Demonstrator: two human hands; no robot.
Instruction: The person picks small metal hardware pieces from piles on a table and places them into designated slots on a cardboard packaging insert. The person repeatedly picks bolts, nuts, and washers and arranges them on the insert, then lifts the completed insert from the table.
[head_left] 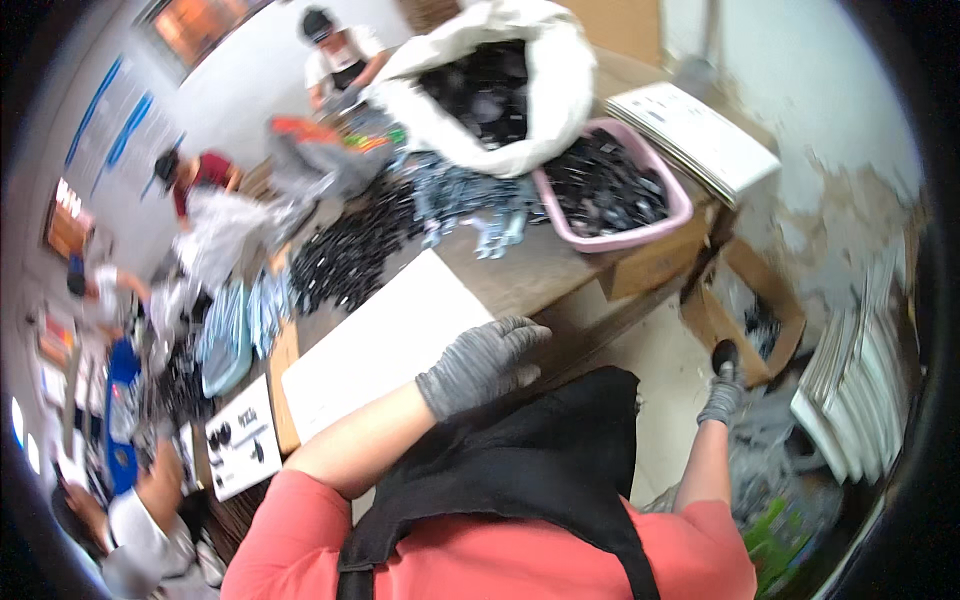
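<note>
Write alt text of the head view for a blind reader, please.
A grey-gloved right hand is at an open brown cardboard box, the grey-gloved left hand at the edge of a rectangular white board. A pink plastic tub and white sack hold black parts.

Fairly bright indoor light leaves the white sheet [385, 340] and the rim of the sack [560, 95] almost washed out, while the black parts [350, 255] give off small glints and the space under the counter [540, 265] sinks into shadow. Glare burns out small patches at the far left edge. Fisheye distortion curves the white panels [855, 385] at the right, the corners fall to black, and blur smears the person [145, 535] at lower left.
</note>
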